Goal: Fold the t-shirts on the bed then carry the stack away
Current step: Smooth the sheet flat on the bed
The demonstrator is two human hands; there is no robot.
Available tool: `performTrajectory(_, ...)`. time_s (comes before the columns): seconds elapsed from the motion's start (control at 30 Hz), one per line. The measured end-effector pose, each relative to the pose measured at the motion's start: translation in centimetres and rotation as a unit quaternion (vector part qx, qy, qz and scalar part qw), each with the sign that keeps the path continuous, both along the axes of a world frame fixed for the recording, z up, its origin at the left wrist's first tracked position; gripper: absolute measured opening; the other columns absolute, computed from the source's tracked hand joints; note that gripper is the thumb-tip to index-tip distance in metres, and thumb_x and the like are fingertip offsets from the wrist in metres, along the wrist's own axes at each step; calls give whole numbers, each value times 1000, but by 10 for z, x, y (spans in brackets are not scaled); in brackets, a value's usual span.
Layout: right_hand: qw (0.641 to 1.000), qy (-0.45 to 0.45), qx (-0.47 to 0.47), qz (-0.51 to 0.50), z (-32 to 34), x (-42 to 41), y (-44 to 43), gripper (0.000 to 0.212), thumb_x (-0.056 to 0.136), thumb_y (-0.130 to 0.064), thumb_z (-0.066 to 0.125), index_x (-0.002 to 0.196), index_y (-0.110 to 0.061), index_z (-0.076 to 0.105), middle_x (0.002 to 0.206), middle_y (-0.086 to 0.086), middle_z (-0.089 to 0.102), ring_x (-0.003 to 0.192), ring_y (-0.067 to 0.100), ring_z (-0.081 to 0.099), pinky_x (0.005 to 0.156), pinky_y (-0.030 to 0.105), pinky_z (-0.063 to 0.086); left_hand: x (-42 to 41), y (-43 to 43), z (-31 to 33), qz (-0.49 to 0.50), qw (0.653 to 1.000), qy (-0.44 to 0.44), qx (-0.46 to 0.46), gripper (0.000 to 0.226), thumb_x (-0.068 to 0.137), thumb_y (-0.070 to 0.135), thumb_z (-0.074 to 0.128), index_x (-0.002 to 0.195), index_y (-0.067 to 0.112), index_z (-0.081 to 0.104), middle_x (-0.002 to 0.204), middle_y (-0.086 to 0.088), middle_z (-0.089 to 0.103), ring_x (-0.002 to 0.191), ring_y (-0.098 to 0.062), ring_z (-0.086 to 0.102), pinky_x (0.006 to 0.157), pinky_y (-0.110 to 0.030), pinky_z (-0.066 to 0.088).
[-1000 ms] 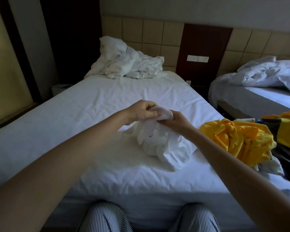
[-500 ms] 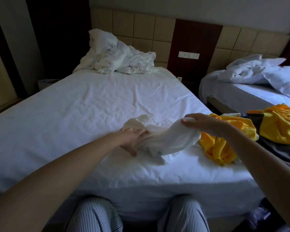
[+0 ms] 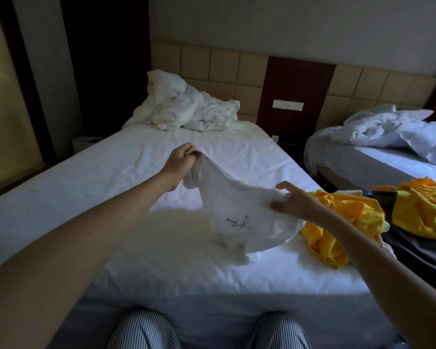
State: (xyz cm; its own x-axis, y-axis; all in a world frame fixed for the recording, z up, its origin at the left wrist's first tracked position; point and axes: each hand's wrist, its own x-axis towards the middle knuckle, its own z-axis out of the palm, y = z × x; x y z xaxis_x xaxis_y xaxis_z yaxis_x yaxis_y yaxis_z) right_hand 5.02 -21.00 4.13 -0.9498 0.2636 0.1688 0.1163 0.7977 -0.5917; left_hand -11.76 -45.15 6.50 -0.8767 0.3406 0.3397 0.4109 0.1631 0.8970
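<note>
Hotel twin bedroom, white-sheeted bed (image 3: 161, 222), second bed (image 3: 388, 159) right of it, padded tiled headboard (image 3: 212, 69) behind, wall switch panel (image 3: 288, 105).

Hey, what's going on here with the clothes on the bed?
A person at the foot of the white-sheeted bed holds a white t-shirt with a small black signature print spread between both hands. The left hand pinches one edge higher up; the right hand grips the other. Crumpled yellow t-shirts lie unfolded to the right. No folded stack shows yet.
</note>
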Motion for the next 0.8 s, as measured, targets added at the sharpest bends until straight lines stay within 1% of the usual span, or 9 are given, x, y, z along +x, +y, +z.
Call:
performTrajectory(0.17, 997, -43, 46, -48, 0, -4, -7, 27, 82, -34, 71, 84, -7, 67, 76, 2, 62, 73, 14, 56, 66, 26, 42, 23, -2, 36, -58, 995, -83, 28, 22, 92, 16, 54, 70, 20, 56, 75, 0, 57, 72, -15, 53, 61, -25, 40)
performTrajectory(0.3, 930, 120, -345, -40, 30, 0, 5, 26, 88, -24, 64, 107, -6, 64, 99, 9, 69, 87, 18, 64, 83, 31, 52, 27, -11, 64, -218, 947, -225, 65, 14, 88, 25, 61, 92, 14, 68, 84, -1, 68, 78, -16, 63, 66, -26, 48)
performTrajectory(0.37, 909, 141, -393, 20, 50, 7, 11, 44, 79, -35, 71, 115, -11, 59, 89, -2, 72, 83, 11, 66, 71, 22, 55, 25, -13, 66, -188, 953, -57, -231, 35, 82, 31, 69, 112, 15, 62, 101, 3, 63, 95, -16, 59, 72, -23, 45)
performTrajectory(0.43, 927, 117, -357, 9, 62, 14, 13, 40, 86, -34, 65, 114, -7, 56, 82, 1, 67, 76, 13, 63, 58, 20, 54, 25, -7, 51, -87, 818, 144, -550, 51, 76, 39, 71, 121, 26, 51, 109, 7, 57, 103, -18, 56, 74, -26, 42)
performTrajectory(0.47, 939, 89, -332, 1, 64, 19, 14, 35, 91, -27, 58, 116, -4, 55, 83, 4, 63, 75, 14, 61, 56, 21, 54, 23, -4, 42, -33, 778, 191, -597, 44, 78, 42, 68, 117, 27, 53, 109, 6, 59, 101, -20, 57, 72, -28, 41)
performTrajectory(0.57, 965, -12, -257, 42, 65, 39, 26, 66, 60, -51, 81, 102, -4, 64, 83, 7, 71, 76, 19, 68, 59, 23, 56, 19, 1, 21, -5, 919, 97, -382, 18, 88, 32, 59, 87, 15, 62, 92, -6, 64, 89, -25, 59, 69, -30, 42)
performTrajectory(0.63, 989, -100, -106, 31, 62, 46, 30, 75, 46, -62, 82, 100, -13, 65, 94, 2, 71, 88, 17, 67, 77, 29, 54, 22, 4, 18, -78, 982, -48, -163, 12, 93, 19, 55, 92, 13, 64, 88, -5, 64, 87, -23, 60, 69, -29, 47)
performTrajectory(0.73, 974, -169, 153, -14, 53, 44, 38, 36, 70, -40, 79, 89, -20, 57, 86, -7, 59, 87, 15, 58, 75, 24, 42, 36, 12, 20, -170, 973, -153, -5, 24, 99, 17, 40, 99, 15, 64, 93, -4, 66, 85, -19, 63, 66, -26, 51)
performTrajectory(0.8, 972, -152, 174, -37, 53, 42, 42, 30, 72, -36, 79, 76, -16, 58, 73, -3, 57, 76, 18, 56, 64, 25, 39, 39, 16, 25, -200, 970, -123, -62, 24, 99, 17, 42, 108, 9, 62, 105, -9, 65, 94, -22, 63, 74, -28, 53)
